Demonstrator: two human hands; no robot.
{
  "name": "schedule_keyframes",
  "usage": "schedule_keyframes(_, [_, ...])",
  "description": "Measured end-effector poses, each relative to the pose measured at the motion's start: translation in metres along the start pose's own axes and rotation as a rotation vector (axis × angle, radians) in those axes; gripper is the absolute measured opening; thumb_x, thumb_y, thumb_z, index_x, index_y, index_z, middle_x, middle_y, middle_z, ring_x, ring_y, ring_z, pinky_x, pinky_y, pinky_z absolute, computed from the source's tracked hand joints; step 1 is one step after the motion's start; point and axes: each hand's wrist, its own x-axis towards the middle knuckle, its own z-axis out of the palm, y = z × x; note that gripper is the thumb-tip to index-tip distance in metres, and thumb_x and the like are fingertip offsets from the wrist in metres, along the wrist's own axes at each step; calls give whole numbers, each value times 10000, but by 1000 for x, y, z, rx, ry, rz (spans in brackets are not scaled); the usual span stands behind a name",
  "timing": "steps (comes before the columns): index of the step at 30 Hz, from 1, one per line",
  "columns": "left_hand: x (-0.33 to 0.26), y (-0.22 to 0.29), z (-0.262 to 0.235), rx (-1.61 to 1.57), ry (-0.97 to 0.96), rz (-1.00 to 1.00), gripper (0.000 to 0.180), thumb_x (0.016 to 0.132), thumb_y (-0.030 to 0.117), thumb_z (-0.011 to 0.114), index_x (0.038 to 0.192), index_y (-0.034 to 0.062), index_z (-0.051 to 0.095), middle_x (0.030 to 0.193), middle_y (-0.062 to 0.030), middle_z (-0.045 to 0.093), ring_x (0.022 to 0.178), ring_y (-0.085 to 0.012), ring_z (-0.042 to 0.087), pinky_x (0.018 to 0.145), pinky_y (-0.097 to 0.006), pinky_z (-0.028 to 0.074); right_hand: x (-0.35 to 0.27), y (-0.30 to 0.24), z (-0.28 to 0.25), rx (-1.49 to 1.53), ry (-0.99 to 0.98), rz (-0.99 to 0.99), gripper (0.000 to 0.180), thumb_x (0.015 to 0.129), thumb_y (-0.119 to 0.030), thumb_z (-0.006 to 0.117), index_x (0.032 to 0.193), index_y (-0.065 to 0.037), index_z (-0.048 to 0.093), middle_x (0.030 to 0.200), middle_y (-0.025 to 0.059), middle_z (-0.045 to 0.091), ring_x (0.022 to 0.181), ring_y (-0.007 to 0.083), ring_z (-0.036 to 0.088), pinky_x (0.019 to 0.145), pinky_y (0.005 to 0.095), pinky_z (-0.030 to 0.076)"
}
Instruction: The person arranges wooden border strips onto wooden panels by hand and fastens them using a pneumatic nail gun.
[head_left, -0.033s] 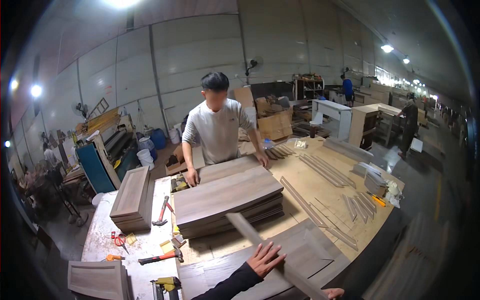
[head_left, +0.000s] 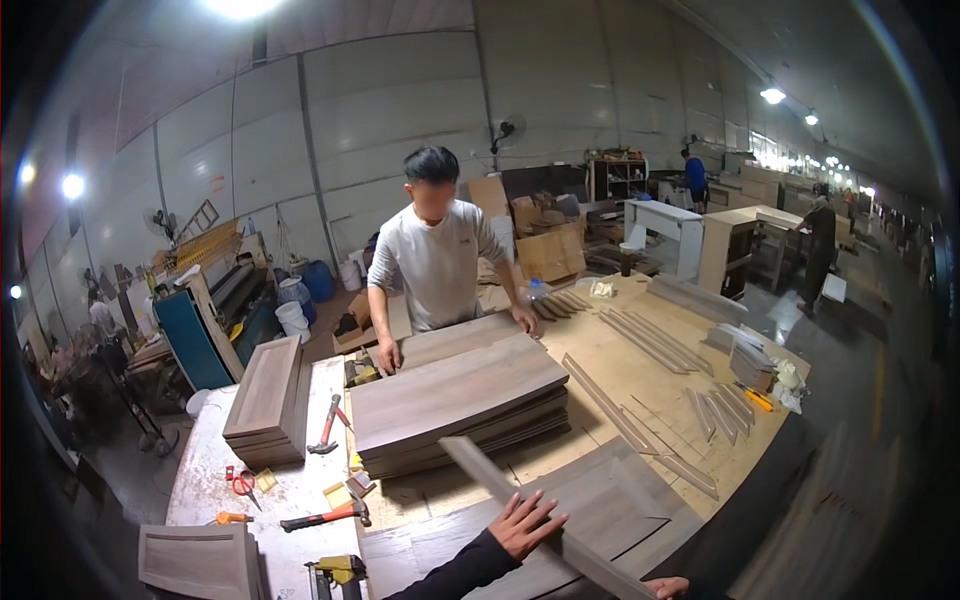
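Note:
A long grey-brown wood strip (head_left: 478, 468) slants over the panel in front of me, its far end near the stacked boards. My left hand (head_left: 525, 527) lies across the strip with its fingers spread and stretched out. At the strip's near end, my right hand (head_left: 667, 588) grips it with curled fingers, mostly cut off by the lower edge. Beneath both hands is a grey-brown framed panel (head_left: 640, 485) on the bench. Just beyond, a stack of grey-brown boards (head_left: 455, 395) stands between me and a co-worker (head_left: 435, 260), whose hands rest on a board behind it.
To the left lie hammers (head_left: 328, 425), red scissors (head_left: 243, 485) and a nail gun (head_left: 338, 572). Stacked framed panels (head_left: 265, 395) stand on the bench's left side. Thin mouldings (head_left: 655, 340) and an orange-handled tool (head_left: 758, 400) lie on the right side.
The strip's far end has shifted slightly left and down. My left hand has moved a little left with it. The co-worker's hands stay on the board.

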Motion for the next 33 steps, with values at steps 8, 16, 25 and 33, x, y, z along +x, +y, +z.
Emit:
schedule_keyframes(8, [-58,38,-20,-133,13,-79,421,807,203,605,1211,119,521,1194,-159,536,1118,-330,498,973,-490,355,1,-3,-124,-93,-233,410,686,757,-236,652,1316,8,336,1191,243,531,862,271,655,560,281,548])
schedule_keyframes(16, [-82,70,3,-74,-161,-476,463,651,142,700,1104,128,606,1059,-161,571,915,-315,569,759,-423,475,-6,-10,-266,-564,-338,-894,336,854,-382,520,1035,-104,571,766,123,653,866,224,575,761,524,467])
schedule_keyframes(25, [-68,103,71,-187,-210,-731,616,516,170,795,1090,83,589,901,-126,497,792,-295,548,677,-377,473,-39,-58,-193,-962,1546,-495,241,808,-210,624,979,-43,658,811,81,675,682,131,642,631,266,513])
schedule_keyframes(33, [-40,116,101,-244,-348,-806,589,557,239,804,1085,70,605,853,-121,485,768,-285,531,671,-378,461,-6,-74,-195,-1173,1355,-413,291,804,-294,578,963,-69,670,942,133,659,921,272,613,820,340,474])
